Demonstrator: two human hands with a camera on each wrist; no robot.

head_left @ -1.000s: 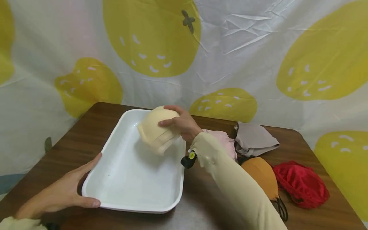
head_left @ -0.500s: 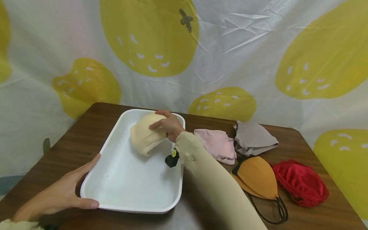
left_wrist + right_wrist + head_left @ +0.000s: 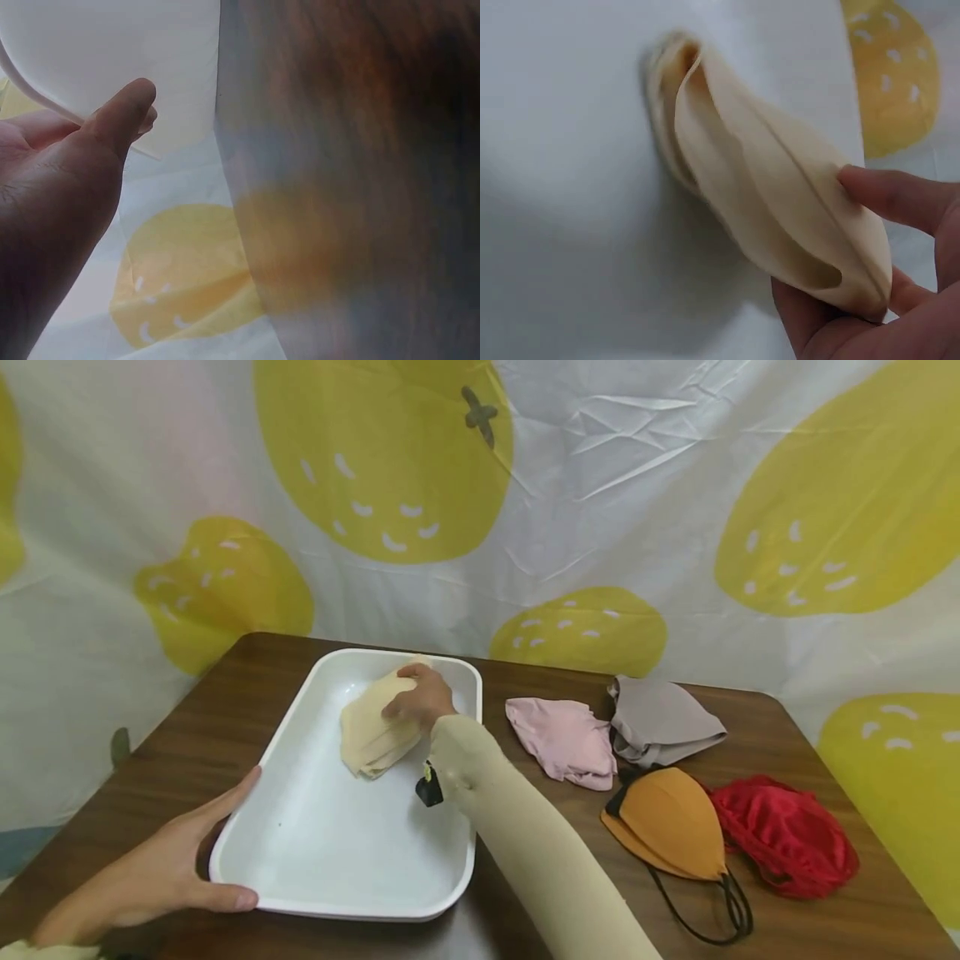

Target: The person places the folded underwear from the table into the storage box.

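My right hand (image 3: 424, 697) holds a folded cream bra (image 3: 372, 731) inside the far part of a white tray (image 3: 337, 852). In the right wrist view, thumb and fingers pinch one end of the cream bra (image 3: 780, 187), its layered edges fanning out toward the tray's bottom. My left hand (image 3: 165, 864) grips the tray's near left corner, thumb at the front and fingers along the left side. In the left wrist view, the left hand (image 3: 82, 165) has its thumb and fingers at the rim of the white tray (image 3: 180, 52).
Right of the tray lie a folded pink garment (image 3: 566, 739), a grey one (image 3: 663, 718), an orange bra (image 3: 671, 822) with black straps and a red satin one (image 3: 787, 835). They rest on a brown wooden table (image 3: 187, 760), with a lemon-print curtain (image 3: 390, 602) behind.
My right hand has moved left and down into the tray with the cream bra, which now lies lower. My left hand keeps its hold on the tray corner.
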